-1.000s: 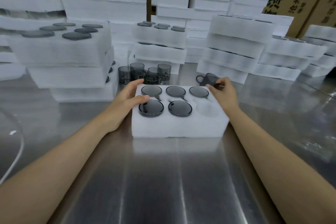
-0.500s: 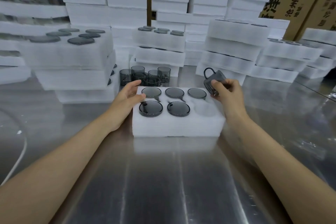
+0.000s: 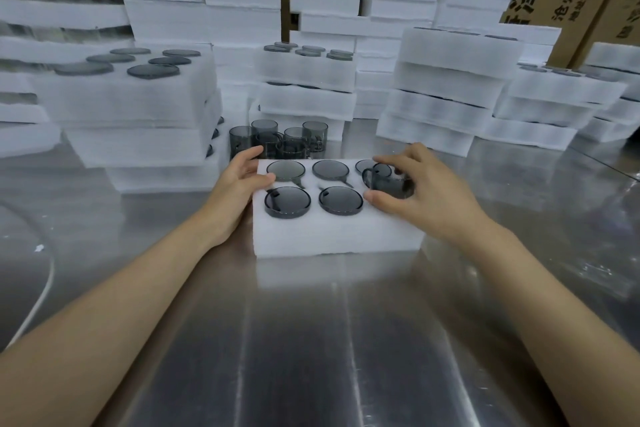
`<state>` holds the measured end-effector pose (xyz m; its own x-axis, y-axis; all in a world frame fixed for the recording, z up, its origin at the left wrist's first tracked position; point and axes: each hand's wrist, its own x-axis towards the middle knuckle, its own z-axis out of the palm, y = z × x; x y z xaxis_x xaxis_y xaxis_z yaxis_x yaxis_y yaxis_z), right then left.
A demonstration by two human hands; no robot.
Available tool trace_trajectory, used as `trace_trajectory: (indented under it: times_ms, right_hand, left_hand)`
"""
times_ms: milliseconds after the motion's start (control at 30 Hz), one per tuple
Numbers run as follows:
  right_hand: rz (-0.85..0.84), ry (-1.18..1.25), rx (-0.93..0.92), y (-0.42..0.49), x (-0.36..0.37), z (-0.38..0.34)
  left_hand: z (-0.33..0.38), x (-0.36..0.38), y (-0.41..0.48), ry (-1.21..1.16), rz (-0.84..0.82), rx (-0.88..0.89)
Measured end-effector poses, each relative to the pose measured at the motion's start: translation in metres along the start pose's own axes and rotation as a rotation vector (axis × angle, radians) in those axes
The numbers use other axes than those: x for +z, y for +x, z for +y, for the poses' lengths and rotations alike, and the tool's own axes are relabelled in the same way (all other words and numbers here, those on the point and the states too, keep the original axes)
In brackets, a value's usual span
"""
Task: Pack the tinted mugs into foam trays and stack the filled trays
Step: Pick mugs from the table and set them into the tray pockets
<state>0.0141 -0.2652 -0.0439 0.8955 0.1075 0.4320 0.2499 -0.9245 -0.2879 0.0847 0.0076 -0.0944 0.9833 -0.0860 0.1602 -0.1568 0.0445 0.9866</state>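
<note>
Above the near right corner of the white foam tray (image 3: 332, 236), the smoky grey glass mug (image 3: 384, 184) hangs in the right hand (image 3: 433, 194), pinched between thumb and curled fingers, handle pointing left. If the handle misses its slot, the mug would likely seat crooked or knock its neighbour. The left hand (image 3: 239, 184) grips the tray's left edge; without that grip the light foam could skate on the steel worktop (image 3: 311, 340).
</note>
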Motion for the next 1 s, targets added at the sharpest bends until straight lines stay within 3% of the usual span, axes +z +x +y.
trace_trajectory:
  times_ms: [133, 300, 467, 700, 900, 1000]
  right_hand:
    - [-0.111, -0.053, -0.027, 0.002, -0.005, 0.007]
    - [-0.06, -0.001, -0.252, -0.001, -0.003, 0.007]
    - [-0.246, 0.064, -0.296, 0.0, -0.002, 0.011]
    - [-0.468, -0.087, -0.309, -0.007, -0.001, 0.017]
    - [-0.326, -0.153, -0.338, -0.01, 0.006, 0.015]
    - [-0.242, -0.014, -0.328, -0.013, 0.007, 0.014]
  left_hand:
    - [0.001, 0.001, 0.0, 0.017, 0.007, 0.005]
    - [0.0, 0.001, -0.001, 0.04, -0.01, 0.003]
    - [0.003, 0.001, -0.004, 0.024, -0.028, 0.001]
    - [-0.003, 0.001, -0.002, 0.052, -0.016, 0.025]
    - [0.003, 0.003, -0.006, 0.043, -0.027, 0.021]
    - [0.003, 0.002, -0.004, -0.004, -0.036, 0.011]
